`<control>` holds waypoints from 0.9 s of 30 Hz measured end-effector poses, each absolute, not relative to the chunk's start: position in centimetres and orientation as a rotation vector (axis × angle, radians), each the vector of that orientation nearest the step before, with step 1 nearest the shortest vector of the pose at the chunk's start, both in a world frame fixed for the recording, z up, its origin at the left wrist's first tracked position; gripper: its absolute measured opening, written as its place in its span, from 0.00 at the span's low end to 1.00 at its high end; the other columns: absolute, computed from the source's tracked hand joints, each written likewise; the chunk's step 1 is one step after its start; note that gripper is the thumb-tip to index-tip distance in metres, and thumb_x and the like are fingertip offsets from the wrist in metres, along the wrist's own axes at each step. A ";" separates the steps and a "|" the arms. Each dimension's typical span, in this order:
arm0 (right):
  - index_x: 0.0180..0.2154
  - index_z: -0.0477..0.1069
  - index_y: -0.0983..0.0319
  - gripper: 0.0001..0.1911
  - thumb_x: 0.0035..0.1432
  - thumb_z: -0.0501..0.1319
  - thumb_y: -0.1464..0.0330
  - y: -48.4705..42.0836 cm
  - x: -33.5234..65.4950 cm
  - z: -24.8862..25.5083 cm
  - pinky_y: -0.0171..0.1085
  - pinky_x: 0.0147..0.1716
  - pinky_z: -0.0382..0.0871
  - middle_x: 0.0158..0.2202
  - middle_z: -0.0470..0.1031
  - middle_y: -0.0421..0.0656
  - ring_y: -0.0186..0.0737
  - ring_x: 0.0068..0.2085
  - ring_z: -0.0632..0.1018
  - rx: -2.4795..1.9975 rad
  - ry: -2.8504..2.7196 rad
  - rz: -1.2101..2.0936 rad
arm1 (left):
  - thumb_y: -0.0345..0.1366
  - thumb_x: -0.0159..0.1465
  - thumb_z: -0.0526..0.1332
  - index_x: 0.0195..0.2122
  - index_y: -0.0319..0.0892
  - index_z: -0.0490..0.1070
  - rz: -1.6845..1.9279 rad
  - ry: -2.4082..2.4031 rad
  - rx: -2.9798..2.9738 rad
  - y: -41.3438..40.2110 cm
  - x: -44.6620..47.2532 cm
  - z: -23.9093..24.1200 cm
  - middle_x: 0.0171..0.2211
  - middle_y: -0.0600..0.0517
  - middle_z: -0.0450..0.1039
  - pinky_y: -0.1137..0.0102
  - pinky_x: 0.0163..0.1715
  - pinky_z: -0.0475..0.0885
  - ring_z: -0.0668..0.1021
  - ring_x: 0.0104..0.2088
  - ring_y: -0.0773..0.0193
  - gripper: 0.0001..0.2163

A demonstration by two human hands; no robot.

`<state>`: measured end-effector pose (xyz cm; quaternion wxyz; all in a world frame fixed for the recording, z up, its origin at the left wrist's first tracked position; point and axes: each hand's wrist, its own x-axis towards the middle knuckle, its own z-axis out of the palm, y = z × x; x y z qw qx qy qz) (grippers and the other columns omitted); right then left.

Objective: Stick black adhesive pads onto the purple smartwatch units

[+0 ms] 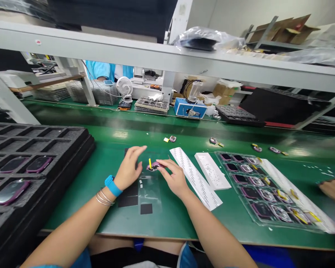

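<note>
My right hand (pixel 173 178) pinches a small purple-framed part (pixel 154 166) with a yellow tab, just above a transparent film (pixel 150 193) on the green mat. My left hand (pixel 130 167) is beside that part with its fingers spread, and I cannot tell whether the thumb touches it. Black squares (pixel 128 196) lie under my left wrist. To the right are white printed strips (pixel 194 176) and a transparent blister tray (pixel 257 186) holding several purple-framed parts. Another person's hand (pixel 333 188) is at the far right edge.
A black foam tray (pixel 30 163) of larger purple-framed devices fills the left. Several loose parts lie on the green bench (pixel 120 147). A white shelf beam (pixel 100 42) crosses overhead. Beyond stand a fan (pixel 124 86), a blue instrument box (pixel 190 108) and a person in blue (pixel 97 70).
</note>
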<state>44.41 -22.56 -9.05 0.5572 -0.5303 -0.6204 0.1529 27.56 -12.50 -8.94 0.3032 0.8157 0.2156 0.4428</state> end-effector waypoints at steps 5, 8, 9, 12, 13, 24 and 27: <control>0.45 0.73 0.54 0.12 0.61 0.57 0.70 -22.8 44.4 -8.5 0.43 0.44 0.68 0.39 0.77 0.42 0.39 0.41 0.74 -1.161 -1.727 0.233 | 0.42 0.60 0.60 0.55 0.39 0.66 0.495 0.416 1.453 -11.7 27.1 -9.1 0.45 0.42 0.73 0.58 0.47 0.69 0.76 0.45 0.56 0.22; 0.45 0.74 0.54 0.12 0.61 0.57 0.70 -22.6 44.0 -8.9 0.42 0.43 0.68 0.38 0.76 0.42 0.40 0.41 0.73 -1.179 -1.688 0.269 | 0.41 0.58 0.63 0.51 0.39 0.70 0.351 0.302 1.328 -12.3 27.4 -9.3 0.43 0.43 0.75 0.62 0.44 0.71 0.77 0.41 0.58 0.21; 0.45 0.74 0.53 0.12 0.61 0.57 0.69 -22.5 43.9 -9.0 0.42 0.43 0.68 0.38 0.76 0.42 0.40 0.41 0.73 -1.197 -1.662 0.292 | 0.39 0.57 0.65 0.51 0.39 0.71 0.339 0.286 1.293 -12.4 27.4 -9.3 0.42 0.44 0.75 0.63 0.43 0.71 0.77 0.41 0.58 0.21; 0.45 0.73 0.53 0.12 0.61 0.57 0.68 -22.5 43.6 -9.3 0.43 0.46 0.67 0.38 0.74 0.42 0.39 0.43 0.72 -1.243 -1.599 0.346 | 0.33 0.54 0.67 0.52 0.41 0.70 0.302 0.263 1.165 -12.7 27.4 -9.2 0.42 0.45 0.75 0.65 0.42 0.72 0.77 0.40 0.59 0.23; 0.45 0.74 0.53 0.12 0.61 0.57 0.68 -22.5 43.5 -9.3 0.43 0.47 0.67 0.39 0.73 0.42 0.39 0.44 0.72 -1.255 -1.585 0.353 | 0.32 0.54 0.67 0.52 0.41 0.69 0.291 0.256 1.126 -12.7 27.4 -9.2 0.43 0.45 0.75 0.65 0.42 0.72 0.78 0.41 0.59 0.23; 0.33 0.73 0.57 0.02 0.54 0.63 0.69 -22.8 42.3 -9.5 0.43 0.48 0.66 0.40 0.68 0.43 0.40 0.45 0.72 -1.291 -1.472 0.311 | 0.22 0.45 0.70 0.47 0.47 0.65 0.525 0.232 0.960 -12.8 27.4 -9.3 0.37 0.54 0.71 0.75 0.34 0.73 0.76 0.34 0.69 0.29; 0.33 0.74 0.57 0.02 0.54 0.63 0.69 -22.8 41.8 -9.4 0.42 0.47 0.67 0.39 0.69 0.43 0.40 0.43 0.73 -1.307 -1.469 0.258 | 0.22 0.45 0.70 0.47 0.47 0.63 0.555 0.233 1.007 -12.8 27.4 -9.3 0.37 0.54 0.70 0.77 0.31 0.72 0.75 0.33 0.70 0.30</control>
